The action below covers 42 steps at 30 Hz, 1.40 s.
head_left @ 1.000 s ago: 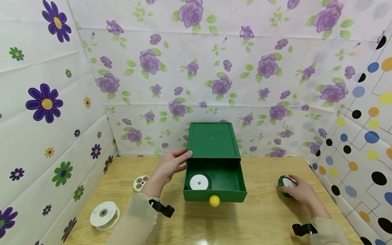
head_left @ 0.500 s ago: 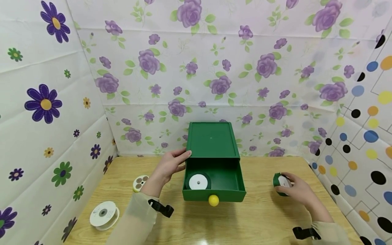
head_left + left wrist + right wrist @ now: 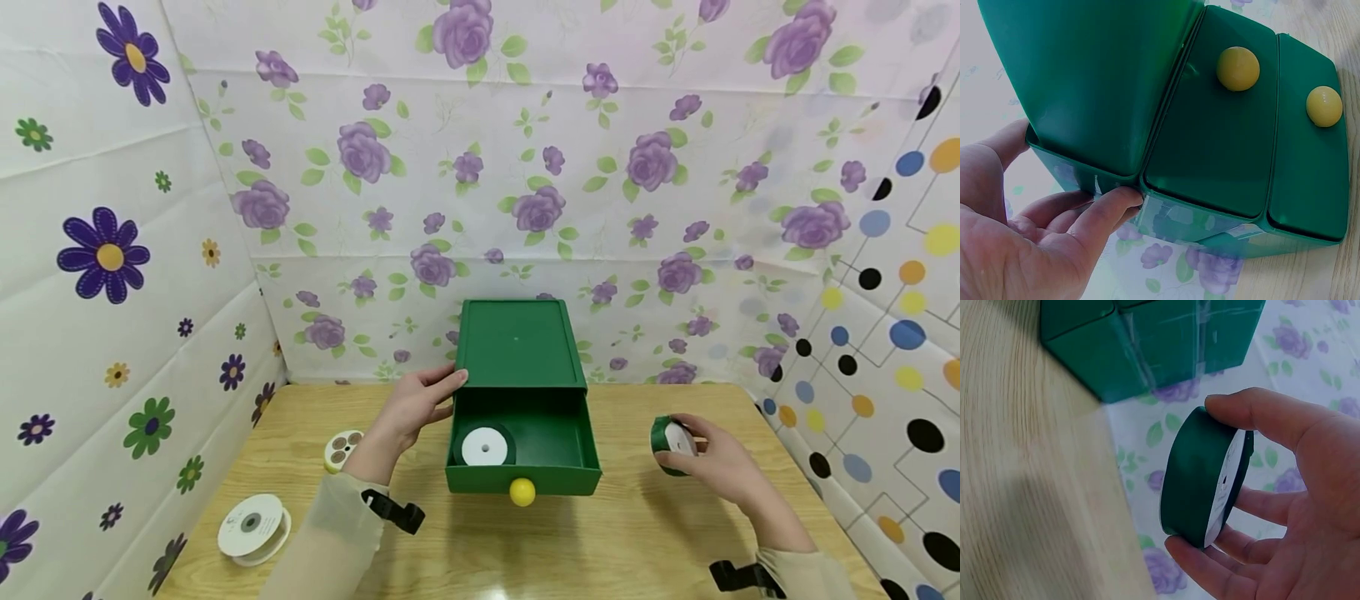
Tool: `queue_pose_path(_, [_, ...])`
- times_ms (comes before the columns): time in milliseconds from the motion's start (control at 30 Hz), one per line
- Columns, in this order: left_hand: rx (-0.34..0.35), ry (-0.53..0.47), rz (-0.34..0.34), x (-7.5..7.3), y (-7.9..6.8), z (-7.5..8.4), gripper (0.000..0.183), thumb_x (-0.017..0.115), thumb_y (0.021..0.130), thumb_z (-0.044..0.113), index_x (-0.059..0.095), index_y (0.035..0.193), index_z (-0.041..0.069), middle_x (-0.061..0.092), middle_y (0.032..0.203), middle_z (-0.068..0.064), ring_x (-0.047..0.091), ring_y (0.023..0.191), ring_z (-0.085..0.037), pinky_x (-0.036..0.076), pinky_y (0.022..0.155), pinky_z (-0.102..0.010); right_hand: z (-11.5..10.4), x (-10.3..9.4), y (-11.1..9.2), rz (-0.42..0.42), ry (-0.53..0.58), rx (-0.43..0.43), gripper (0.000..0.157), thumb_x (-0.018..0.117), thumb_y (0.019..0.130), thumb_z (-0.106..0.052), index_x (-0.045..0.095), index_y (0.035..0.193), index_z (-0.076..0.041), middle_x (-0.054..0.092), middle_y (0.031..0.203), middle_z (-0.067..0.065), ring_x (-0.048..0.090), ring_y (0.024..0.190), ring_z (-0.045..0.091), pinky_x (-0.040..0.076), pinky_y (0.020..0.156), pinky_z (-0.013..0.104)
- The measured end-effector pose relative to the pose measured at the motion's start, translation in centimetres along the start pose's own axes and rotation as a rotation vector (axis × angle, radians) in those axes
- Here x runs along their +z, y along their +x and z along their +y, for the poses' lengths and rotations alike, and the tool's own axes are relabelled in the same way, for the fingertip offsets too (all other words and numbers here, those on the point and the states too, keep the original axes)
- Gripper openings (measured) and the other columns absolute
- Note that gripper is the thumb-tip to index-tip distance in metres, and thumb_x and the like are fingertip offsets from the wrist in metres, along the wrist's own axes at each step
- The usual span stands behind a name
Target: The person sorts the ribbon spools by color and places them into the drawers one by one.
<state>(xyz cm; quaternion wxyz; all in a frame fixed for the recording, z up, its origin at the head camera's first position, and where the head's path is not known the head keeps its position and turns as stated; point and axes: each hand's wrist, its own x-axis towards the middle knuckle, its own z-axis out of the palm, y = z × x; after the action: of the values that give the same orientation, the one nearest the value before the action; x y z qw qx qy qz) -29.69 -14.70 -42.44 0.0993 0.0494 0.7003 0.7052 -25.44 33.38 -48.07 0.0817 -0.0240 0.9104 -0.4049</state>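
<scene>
A green drawer cabinet (image 3: 517,342) stands at the back of the table, its top drawer (image 3: 555,433) pulled out. In that drawer lies a ribbon spool (image 3: 483,447) with a white face and dark green rim. My left hand (image 3: 412,408) holds the cabinet's upper left edge; in the left wrist view the thumb reaches over the top and the fingers press the side wall. My right hand (image 3: 712,458) grips a green ribbon spool (image 3: 1200,478) between thumb and fingers, raised over the table to the right of the cabinet, its shadow below.
On the left of the wooden table (image 3: 600,550) lie a white spool (image 3: 251,527) and a smaller cream spool (image 3: 341,450) with brown circles. Two lower drawers with yellow knobs (image 3: 1238,69) are shut. Patterned cloth walls (image 3: 525,167) rise at the back and both sides.
My right hand has lifted the green ribbon spool and moved it left, toward the cabinet. My left hand has stayed on the cabinet.
</scene>
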Motion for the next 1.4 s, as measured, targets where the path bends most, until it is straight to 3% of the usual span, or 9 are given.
queue_pose_path(400, [0.002, 0.003, 0.005, 0.0, -0.1, 0.0, 0.071, 0.075, 0.104, 0.036, 0.048, 0.16, 0.002, 0.044, 0.165, -0.018, 0.046, 0.15, -0.037, 0.052, 0.11, -0.051, -1.9, 0.0, -0.8, 0.007, -0.002, -0.052, 0.094, 0.083, 0.094, -0.049, 0.039, 0.164, -0.004, 0.047, 0.156, 0.031, 0.057, 0.13, 0.052, 0.062, 0.078, 0.041])
queue_pose_path(833, [0.003, 0.005, 0.013, 0.1, -0.3, 0.2, 0.069, 0.075, 0.104, 0.036, 0.049, 0.159, 0.002, 0.044, 0.165, -0.019, 0.046, 0.149, -0.037, 0.051, 0.11, -0.052, -4.5, -1.2, -0.4, 0.041, -0.045, -0.171, 0.094, 0.08, 0.095, -0.054, 0.036, 0.168, -0.013, 0.042, 0.162, 0.028, 0.053, 0.134, 0.057, 0.063, 0.082, 0.05])
queue_pose_path(1067, [0.001, 0.01, 0.017, 0.0, -0.2, 0.2, 0.069, 0.075, 0.103, 0.036, 0.05, 0.159, 0.003, 0.044, 0.165, -0.018, 0.045, 0.15, -0.037, 0.051, 0.11, -0.052, -7.9, -1.6, -0.8, 0.077, -0.053, -0.235, 0.091, 0.08, 0.095, -0.056, 0.041, 0.165, -0.014, 0.047, 0.158, 0.025, 0.055, 0.134, 0.051, 0.064, 0.085, 0.05])
queue_pose_path(1267, [0.003, 0.006, 0.029, -0.1, -0.1, 0.1, 0.068, 0.076, 0.103, 0.036, 0.052, 0.158, 0.004, 0.047, 0.163, -0.017, 0.047, 0.149, -0.036, 0.052, 0.109, -0.052, -10.9, -1.7, -1.4, 0.059, -0.041, -0.343, 0.081, 0.082, 0.096, -0.048, 0.046, 0.162, -0.02, 0.047, 0.156, 0.019, 0.055, 0.133, 0.047, 0.064, 0.088, 0.046])
queue_pose_path(1400, [0.004, 0.005, 0.029, 0.0, -0.1, 0.0, 0.069, 0.076, 0.103, 0.036, 0.052, 0.158, 0.003, 0.046, 0.163, -0.018, 0.046, 0.149, -0.037, 0.052, 0.109, -0.052, -12.7, -1.7, -1.9, 0.053, -0.046, -0.41, 0.077, 0.085, 0.095, -0.04, 0.048, 0.161, -0.025, 0.048, 0.153, 0.019, 0.057, 0.132, 0.046, 0.063, 0.093, 0.051])
